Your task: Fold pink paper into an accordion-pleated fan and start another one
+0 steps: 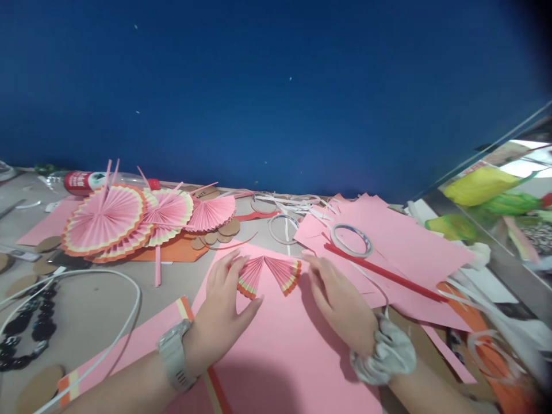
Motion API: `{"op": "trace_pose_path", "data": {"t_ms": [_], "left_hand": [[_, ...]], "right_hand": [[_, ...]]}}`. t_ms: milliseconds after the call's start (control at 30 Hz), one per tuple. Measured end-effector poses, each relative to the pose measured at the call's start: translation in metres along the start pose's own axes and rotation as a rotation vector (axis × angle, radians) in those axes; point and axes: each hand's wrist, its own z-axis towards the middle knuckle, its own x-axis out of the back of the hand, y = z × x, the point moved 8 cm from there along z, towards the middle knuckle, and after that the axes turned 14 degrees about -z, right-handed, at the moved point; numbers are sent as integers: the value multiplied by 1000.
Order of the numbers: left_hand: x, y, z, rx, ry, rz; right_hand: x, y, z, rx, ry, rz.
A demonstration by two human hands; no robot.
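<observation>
A small pleated pink paper fan (282, 271) with an orange and cream edge lies spread in two wings on a large pink paper sheet (267, 345). My left hand (228, 305), below a grey watch (176, 353), rests its fingers against the left wing, with the thumb stretched apart. Beside the right wing, my right hand (334, 296) is loosely bent, its fingertips close to the pleats; whether they touch is unclear. A light scrunchie (383, 353) circles the right wrist. Under my left forearm passes a pink strip (133, 345) with orange and cream bands.
Finished pleated fans (103, 221) lie at the back left before a plastic bottle (92, 181). Cardboard discs (228, 227) are scattered nearby. On the right are a tape roll (351, 240), a red strip (383, 273) and stacked pink sheets (388, 230). A blue partition (276, 103) rises behind.
</observation>
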Motion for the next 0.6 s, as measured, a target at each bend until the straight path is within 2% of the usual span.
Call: {"op": "trace_pose_path", "data": {"t_ms": [167,300,367,433,600], "left_hand": [[5,6,1,-58,38,-34],[6,4,1,-41,37,-59],[7,4,1,-45,40,-80],[9,5,0,-52,54,-112],[17,1,-1,-42,138,-244]], "right_hand": [[-16,6,59,32,-18,-105],[-35,4,88,65,-25,-145],[-36,2,92,86,-13,-141],[-27,0,89,101,14,-116],[15,-13,60,159,84,65]]}}
